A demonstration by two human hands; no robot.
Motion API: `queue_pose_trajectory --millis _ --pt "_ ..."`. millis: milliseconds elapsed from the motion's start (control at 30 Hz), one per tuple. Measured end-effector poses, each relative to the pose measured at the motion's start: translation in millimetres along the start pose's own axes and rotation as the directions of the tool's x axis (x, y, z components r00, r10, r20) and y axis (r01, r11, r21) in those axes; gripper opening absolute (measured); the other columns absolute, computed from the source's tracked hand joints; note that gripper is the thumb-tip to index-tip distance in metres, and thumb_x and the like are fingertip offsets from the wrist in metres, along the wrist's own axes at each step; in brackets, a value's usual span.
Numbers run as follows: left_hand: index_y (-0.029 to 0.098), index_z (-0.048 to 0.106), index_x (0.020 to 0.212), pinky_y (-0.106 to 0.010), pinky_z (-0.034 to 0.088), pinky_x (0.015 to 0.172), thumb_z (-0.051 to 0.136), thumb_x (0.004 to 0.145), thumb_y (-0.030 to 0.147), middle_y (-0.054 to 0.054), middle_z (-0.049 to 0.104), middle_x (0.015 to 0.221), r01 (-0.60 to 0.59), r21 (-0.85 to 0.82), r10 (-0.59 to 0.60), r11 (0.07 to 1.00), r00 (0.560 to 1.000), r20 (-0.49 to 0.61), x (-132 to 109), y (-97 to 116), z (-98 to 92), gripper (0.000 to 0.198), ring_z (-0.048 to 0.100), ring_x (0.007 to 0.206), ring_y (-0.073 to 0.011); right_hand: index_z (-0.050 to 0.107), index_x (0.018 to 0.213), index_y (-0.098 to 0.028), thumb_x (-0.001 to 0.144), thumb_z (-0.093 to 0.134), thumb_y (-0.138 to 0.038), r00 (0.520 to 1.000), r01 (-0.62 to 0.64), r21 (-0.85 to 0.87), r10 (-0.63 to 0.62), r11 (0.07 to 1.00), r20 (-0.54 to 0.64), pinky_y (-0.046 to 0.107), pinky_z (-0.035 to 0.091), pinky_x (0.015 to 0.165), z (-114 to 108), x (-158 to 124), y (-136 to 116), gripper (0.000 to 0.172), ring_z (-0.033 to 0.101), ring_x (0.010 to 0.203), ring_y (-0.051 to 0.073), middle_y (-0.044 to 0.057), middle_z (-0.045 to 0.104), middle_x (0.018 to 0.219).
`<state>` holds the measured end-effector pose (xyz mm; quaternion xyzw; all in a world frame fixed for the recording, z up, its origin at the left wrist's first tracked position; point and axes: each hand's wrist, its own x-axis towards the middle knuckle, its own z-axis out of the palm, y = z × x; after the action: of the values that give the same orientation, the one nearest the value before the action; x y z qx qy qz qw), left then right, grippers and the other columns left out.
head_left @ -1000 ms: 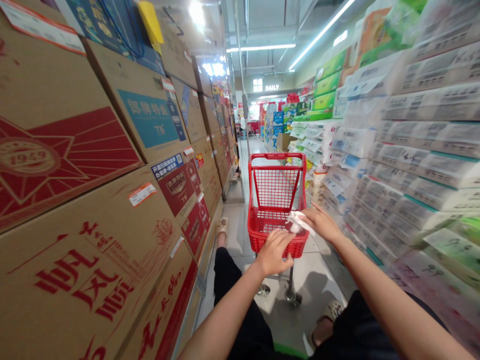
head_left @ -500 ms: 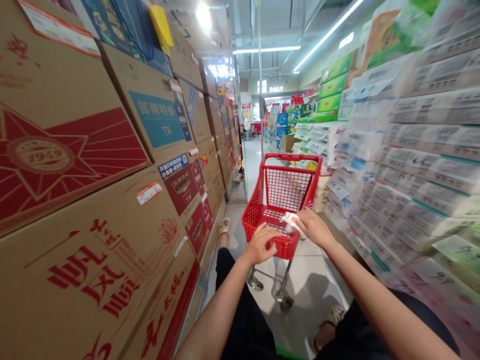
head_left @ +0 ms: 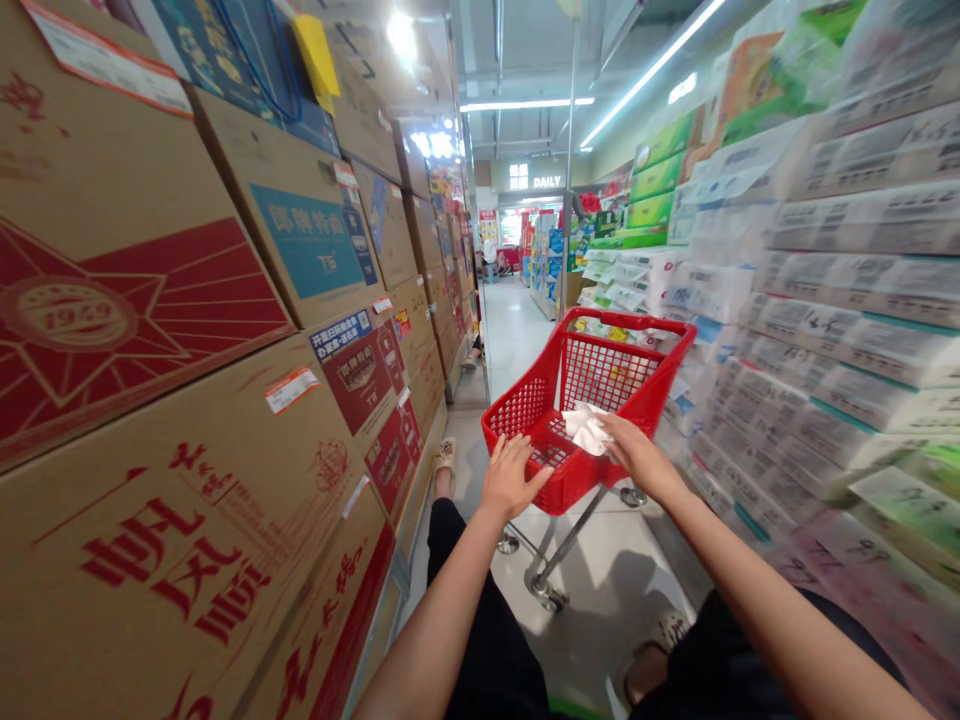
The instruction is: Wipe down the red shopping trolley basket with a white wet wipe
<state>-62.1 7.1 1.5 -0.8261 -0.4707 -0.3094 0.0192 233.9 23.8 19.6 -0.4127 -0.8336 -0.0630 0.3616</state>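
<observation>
A small red shopping cart point(head_left: 525, 408) stands in the aisle just ahead of me, turned at an angle with its far end toward the right. My left hand point(head_left: 511, 476) rests on the cart's near rim with the fingers spread. On the right part of that rim, my right hand point(head_left: 634, 447) is closed around a crumpled white tissue point(head_left: 586, 427).
Stacked brown cartons point(head_left: 195, 400) with red and blue print wall the left side. Packs of tissue paper point(head_left: 825, 330) fill the shelves on the right. The pale floor point(head_left: 510, 330) of the aisle runs ahead to more shelves. My legs and sandals show below.
The cart has swung round, its far end now pointing right toward the tissue shelves. My left hand has opened and slid left along the rim. The right hand kept the tissue.
</observation>
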Motion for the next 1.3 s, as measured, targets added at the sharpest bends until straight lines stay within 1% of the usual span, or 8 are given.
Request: queue_pose_trajectory --millis 133,267,433,633,933,1067,1167,1300 --pt "0.006 0.054 0.14 -0.052 0.025 0.126 0.055 0.092 0.066 -0.02 0.052 0.15 0.046 0.083 -0.048 0.995 0.999 0.02 10 25 6.9 0.077 0.043 0.145 -0.0319 0.055 0.139 -0.024 0.099 0.05 -0.04 0.996 -0.08 -0.032 0.081 0.996 0.025 0.055 0.038 0.119 6 -2 0 0.043 0.039 0.146 0.029 0.01 0.053 0.15" --pt "0.009 0.039 0.152 -0.048 0.027 0.126 0.05 0.1 0.045 -0.015 0.049 0.154 -0.099 0.121 0.101 0.988 0.995 -0.004 13 47 17.0 0.064 0.042 0.146 -0.0265 0.054 0.139 -0.023 0.096 0.054 -0.045 0.99 -0.137 -0.087 0.139 0.987 0.019 0.055 0.039 0.118 13 2 -21 0.049 0.034 0.148 0.031 0.01 0.059 0.143" --pt "0.017 0.025 0.159 -0.045 0.029 0.125 0.044 0.104 0.033 -0.009 0.047 0.157 -0.091 0.197 0.092 0.976 0.996 0.003 11 43 21.3 0.061 0.045 0.144 -0.0224 0.051 0.143 -0.028 0.1 0.044 -0.034 0.988 -0.15 -0.132 0.155 0.98 0.026 0.049 0.046 0.114 -1 0 -10 0.044 0.042 0.141 0.027 0.006 0.06 0.142" --pt "0.016 0.019 0.161 -0.046 0.027 0.126 0.046 0.102 0.027 -0.011 0.033 0.164 -0.034 0.189 0.038 0.981 0.999 -0.017 11 40 26.1 0.066 0.035 0.151 -0.0238 0.048 0.15 -0.023 0.094 0.042 -0.017 0.968 -0.227 -0.147 0.207 0.963 -0.14 0.054 0.048 0.11 0 -12 9 0.056 0.044 0.134 0.03 0.01 0.058 0.146" --pt "0.012 0.005 0.163 -0.049 0.03 0.125 0.042 0.098 0.015 -0.016 0.027 0.166 -0.019 0.107 0.026 0.994 0.997 -0.067 10 38 32.5 0.075 0.027 0.154 -0.0259 0.031 0.16 -0.025 0.091 0.041 -0.009 0.999 0.033 -0.098 -0.032 0.995 0.012 0.051 0.048 0.111 37 -12 -81 0.072 0.044 0.135 0.029 0.007 0.053 0.151" --pt "0.01 0.009 0.162 -0.046 0.03 0.126 0.049 0.097 0.021 -0.018 0.026 0.166 -0.039 0.123 0.044 0.992 0.999 -0.032 7 34 29.6 0.077 0.028 0.153 -0.0269 0.033 0.159 -0.03 0.094 0.043 -0.012 0.996 0.062 -0.094 -0.055 0.994 0.072 0.047 0.048 0.113 5 -19 -52 0.068 0.044 0.137 0.026 0.004 0.052 0.152" --pt "0.009 0.007 0.162 -0.047 0.031 0.125 0.052 0.097 0.022 -0.019 0.026 0.166 -0.042 0.116 0.048 0.992 0.997 -0.052 7 35 28.9 0.08 0.028 0.153 -0.028 0.04 0.156 -0.032 0.095 0.041 -0.012 0.997 -0.075 -0.14 0.069 0.987 -0.042 0.05 0.049 0.112 -13 -25 -21 0.063 0.045 0.136 0.026 0.003 0.056 0.149" --pt "0.014 0.0 0.163 -0.051 0.031 0.124 0.051 0.095 0.016 -0.017 0.024 0.167 -0.048 0.075 0.055 0.996 0.994 -0.095 9 38 30.9 0.085 0.024 0.155 -0.0285 0.042 0.154 -0.031 0.093 0.04 -0.009 0.987 -0.121 -0.153 0.103 0.981 -0.123 0.053 0.048 0.112 7 -26 -34 0.065 0.044 0.139 0.028 0.005 0.057 0.147"
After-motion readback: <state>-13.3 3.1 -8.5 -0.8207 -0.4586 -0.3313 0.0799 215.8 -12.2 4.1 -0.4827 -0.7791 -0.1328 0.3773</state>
